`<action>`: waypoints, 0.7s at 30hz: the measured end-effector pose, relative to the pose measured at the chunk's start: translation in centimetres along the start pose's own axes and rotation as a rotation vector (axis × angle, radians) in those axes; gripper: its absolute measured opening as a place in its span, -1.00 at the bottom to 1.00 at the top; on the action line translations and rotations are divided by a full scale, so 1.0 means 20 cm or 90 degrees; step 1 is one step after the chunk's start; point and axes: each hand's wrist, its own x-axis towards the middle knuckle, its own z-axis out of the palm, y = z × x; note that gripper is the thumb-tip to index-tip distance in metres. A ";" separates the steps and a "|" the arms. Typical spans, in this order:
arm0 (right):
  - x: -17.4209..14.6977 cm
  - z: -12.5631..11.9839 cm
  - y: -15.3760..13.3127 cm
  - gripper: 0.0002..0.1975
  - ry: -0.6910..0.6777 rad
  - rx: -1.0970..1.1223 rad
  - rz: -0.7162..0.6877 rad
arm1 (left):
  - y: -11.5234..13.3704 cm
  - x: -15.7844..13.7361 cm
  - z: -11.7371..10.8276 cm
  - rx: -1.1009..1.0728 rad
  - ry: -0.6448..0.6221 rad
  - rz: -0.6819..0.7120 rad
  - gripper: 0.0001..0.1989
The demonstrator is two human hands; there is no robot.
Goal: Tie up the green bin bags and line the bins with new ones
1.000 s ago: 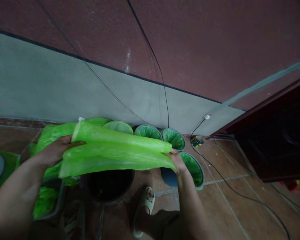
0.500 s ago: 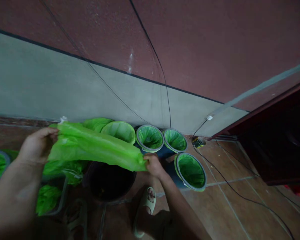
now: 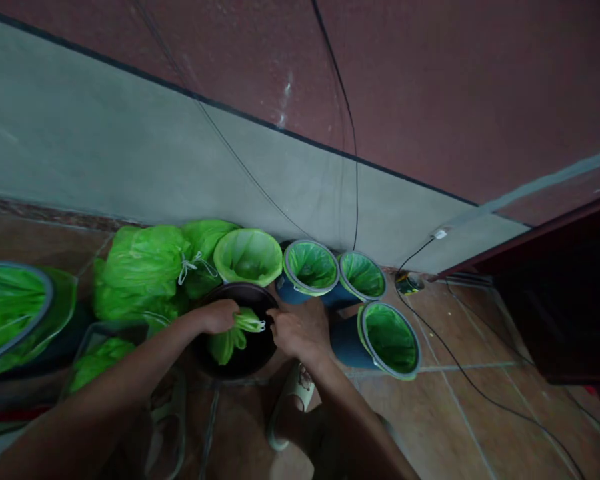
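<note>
My left hand is closed around a bunched green plastic bag, which hangs over the mouth of a dark round bin. A white drawstring end sticks out of the bunch toward my right hand. That hand is at the bin's right rim with its fingers curled together; what they pinch, rim or string, cannot be made out. The dark bin stands on the tiled floor just in front of my feet, and its inside is dark around the bag.
Bins lined with green bags stand along the wall, one tilted bin to the right. Stuffed green bags and a clear tub of green plastic are left, beyond them another lined bin. A black cable crosses the floor.
The green bag, stretched out between both hands before, is now gathered up in my left hand. Both hands have come together at the dark bin, and the view has shifted left.
</note>
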 end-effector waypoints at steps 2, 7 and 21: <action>0.01 0.03 -0.03 -0.47 0.000 0.042 -0.007 | 0.03 0.03 0.06 -0.067 -0.040 0.019 -0.79; 0.07 0.14 -0.03 -0.33 0.060 0.117 0.045 | 0.05 0.06 0.13 -0.252 -0.024 -0.014 -0.78; -0.03 -0.07 -0.09 -0.72 0.210 0.108 0.146 | 0.05 0.02 0.05 -0.411 0.029 -0.065 -0.56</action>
